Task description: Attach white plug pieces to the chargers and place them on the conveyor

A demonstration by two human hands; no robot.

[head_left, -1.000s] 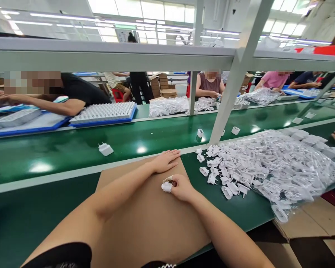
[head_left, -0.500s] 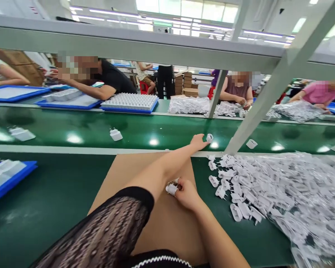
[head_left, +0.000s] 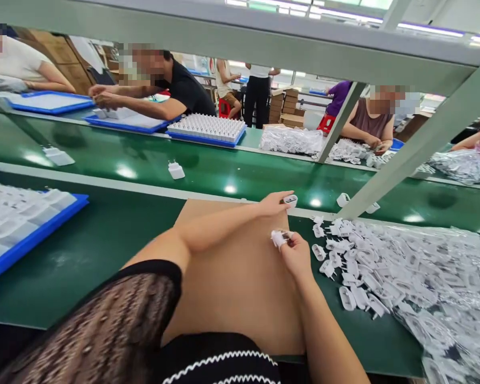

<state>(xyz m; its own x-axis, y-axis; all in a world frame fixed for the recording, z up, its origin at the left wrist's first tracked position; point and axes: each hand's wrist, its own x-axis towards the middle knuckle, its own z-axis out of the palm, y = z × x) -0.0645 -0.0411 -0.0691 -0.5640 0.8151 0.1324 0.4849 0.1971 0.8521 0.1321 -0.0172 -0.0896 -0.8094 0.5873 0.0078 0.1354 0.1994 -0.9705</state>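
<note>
My left hand (head_left: pixel 274 204) reaches across to the near edge of the green belt. Its fingers are closed on a white charger housing (head_left: pixel 291 201), whose open end faces right. Lower down and a little to the right, my right hand (head_left: pixel 298 257) pinches a white plug cover (head_left: pixel 279 238) with thumb and fingers. Part of that piece is hidden by the fingers. Below both hands lies a brown cardboard sheet (head_left: pixel 236 288). Many loose white plug covers (head_left: pixel 360 266) are heaped just right of my right hand.
A green conveyor belt (head_left: pixel 208 184) crosses ahead, carrying a few white housings, one a charger with pins (head_left: pixel 176 170). A slanted grey post (head_left: pixel 416 144) stands at the right. At left is a blue tray (head_left: pixel 74 213) of white parts. Co-workers sit across the belt.
My left hand has closed on the housing and drawn it back toward me off the belt. My right hand, still pinching its piece, has risen slightly to the right. The view has turned left.
</note>
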